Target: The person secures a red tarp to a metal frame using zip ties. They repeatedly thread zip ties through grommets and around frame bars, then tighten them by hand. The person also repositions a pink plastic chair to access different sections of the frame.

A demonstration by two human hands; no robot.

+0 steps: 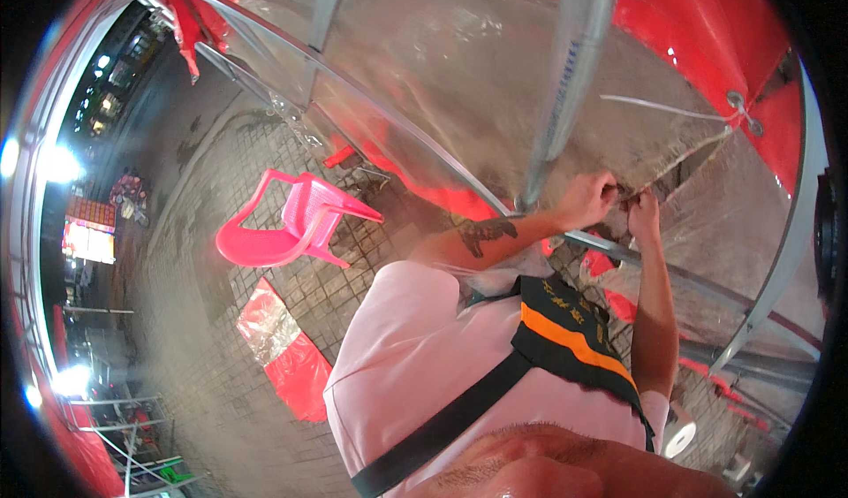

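Note:
A clear plastic sheet (477,65) with red borders hangs on a metal frame in front of me. Its edge meets another clear panel (715,224) along a narrow slanting gap. My left hand (590,199) is closed at the lower end of that gap, fingertips pinched together. Close beside it, my right hand (643,215) is also closed, its fingers at the same edge. Something small and dark shows between the fingertips, too small to name. Farther up the gap, a thin white tie (662,107) sticks out from metal eyelets (735,100) at the red corner.
A grey metal pole (570,74) stands just left of my hands, and a slanting bar (397,118) crosses below. A pink plastic chair (296,220) is on the paved ground to the left. Near it lies a folded red and clear sheet (283,352). A white roll (678,438) is at lower right.

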